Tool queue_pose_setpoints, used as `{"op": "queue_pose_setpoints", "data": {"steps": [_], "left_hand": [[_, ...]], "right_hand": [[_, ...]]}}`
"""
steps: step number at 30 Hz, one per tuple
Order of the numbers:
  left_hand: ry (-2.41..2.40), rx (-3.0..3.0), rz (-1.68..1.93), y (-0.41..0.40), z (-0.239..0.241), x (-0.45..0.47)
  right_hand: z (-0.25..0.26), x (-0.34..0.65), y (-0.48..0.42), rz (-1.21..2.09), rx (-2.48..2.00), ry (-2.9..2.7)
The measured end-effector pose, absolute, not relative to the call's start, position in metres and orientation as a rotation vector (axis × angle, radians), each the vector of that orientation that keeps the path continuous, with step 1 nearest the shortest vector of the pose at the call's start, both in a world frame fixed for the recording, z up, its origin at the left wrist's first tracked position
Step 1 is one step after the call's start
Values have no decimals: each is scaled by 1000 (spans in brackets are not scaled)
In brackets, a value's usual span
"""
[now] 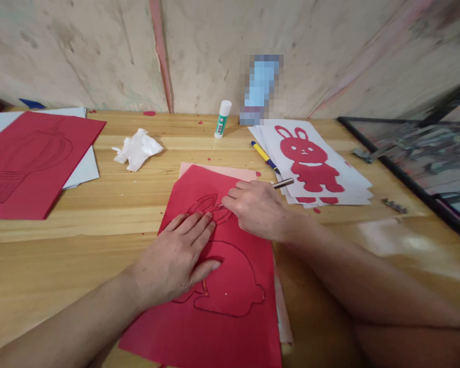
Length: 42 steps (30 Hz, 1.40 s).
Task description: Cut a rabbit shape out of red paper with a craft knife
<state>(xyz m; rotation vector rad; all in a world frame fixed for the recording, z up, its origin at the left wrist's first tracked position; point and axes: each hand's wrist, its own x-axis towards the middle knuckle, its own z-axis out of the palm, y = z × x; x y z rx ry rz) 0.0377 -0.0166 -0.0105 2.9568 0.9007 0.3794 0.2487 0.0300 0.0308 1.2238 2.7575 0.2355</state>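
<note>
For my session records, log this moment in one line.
left hand: resting on red paper sheet with dark rabbit outline | right hand: holding silver metal pen-shaped tool, tip at outlined ears | beyond: upright white-and-green glue stick

No legible text; glue stick label (221, 124) too small.

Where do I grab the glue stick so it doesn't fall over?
Probably pinch the glue stick around its green label, coming from the front: it stands upright, slim and round, with the wall close behind. Gripping just the white cap might pull it off.
</note>
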Motion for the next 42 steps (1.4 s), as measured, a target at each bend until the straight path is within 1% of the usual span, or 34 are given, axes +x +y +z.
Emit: {"op": "queue_pose_setpoints", "data": {"steps": [12,27,42], "left_hand": [[905,2950,378,-17,-11,37],[909,2928,392,-17,-11,38],[908,2945,385,-17,-12,37]], "right_hand": [[33,247,28,230,1247,2656],[36,248,26,257,1256,2666],[38,248,29,196,1272,2605]]}}
